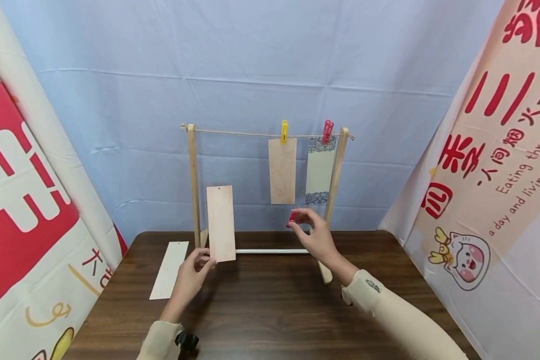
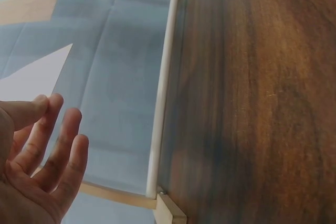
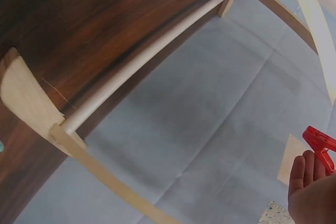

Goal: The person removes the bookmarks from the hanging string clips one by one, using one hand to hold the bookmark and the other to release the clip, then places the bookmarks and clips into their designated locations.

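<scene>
Left hand (image 1: 192,272) pinches a pale wooden rectangular tag (image 1: 221,223) upright over the tabletop (image 1: 270,305), right hand (image 1: 316,235) pinching a red plastic clothespin (image 1: 292,218).

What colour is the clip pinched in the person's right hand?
Red. The clothespin in the right hand shows best in the right wrist view.

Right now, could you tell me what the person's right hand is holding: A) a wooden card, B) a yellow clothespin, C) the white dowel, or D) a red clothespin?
D: the right hand pinches a red clothespin in its fingertips, while the wooden card is held upright by the left hand.
</scene>
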### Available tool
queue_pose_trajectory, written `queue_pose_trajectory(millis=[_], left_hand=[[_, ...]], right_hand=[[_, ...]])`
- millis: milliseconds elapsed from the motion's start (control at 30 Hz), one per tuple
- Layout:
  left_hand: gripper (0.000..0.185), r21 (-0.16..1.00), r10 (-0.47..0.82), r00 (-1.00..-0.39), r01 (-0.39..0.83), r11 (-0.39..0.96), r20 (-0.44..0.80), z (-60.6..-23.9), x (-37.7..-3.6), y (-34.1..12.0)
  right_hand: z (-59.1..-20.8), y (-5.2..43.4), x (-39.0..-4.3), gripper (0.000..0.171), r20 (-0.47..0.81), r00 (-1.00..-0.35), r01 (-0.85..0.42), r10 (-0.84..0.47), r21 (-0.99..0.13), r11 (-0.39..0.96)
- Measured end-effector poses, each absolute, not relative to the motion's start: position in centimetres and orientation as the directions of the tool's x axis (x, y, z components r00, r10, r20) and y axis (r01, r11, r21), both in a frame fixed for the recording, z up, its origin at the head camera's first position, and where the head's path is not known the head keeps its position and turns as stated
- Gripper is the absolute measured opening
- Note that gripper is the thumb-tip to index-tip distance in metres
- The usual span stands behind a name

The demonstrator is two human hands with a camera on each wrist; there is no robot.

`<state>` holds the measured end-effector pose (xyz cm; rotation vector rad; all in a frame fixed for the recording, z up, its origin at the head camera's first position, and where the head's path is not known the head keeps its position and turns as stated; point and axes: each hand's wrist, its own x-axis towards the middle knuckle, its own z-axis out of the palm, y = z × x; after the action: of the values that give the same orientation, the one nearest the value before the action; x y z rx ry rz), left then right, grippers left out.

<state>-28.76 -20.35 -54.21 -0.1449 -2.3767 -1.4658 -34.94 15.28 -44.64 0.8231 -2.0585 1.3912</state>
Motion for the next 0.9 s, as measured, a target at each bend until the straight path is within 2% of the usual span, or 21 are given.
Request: queue_pose_trajectory(millis=[433,900], left_hand=[[0.026,0.87,-0.106,-0.946,0.234,0.435,0.307,-54.8,-27.8,-20.8],[0.025,0.827,-0.122,-0.934,0.231,0.513,0.337,-55.1,-26.6,-21.7]], right_hand=[[-46.8,17.2,-34.0,0.034,0.643,-0.744,-0.664,-0.179,-0.685,0.301],[-48.1,18.6,-32.3,0.032,0.646,-0.747,-0.656,-0.16,-0.675,0.337]])
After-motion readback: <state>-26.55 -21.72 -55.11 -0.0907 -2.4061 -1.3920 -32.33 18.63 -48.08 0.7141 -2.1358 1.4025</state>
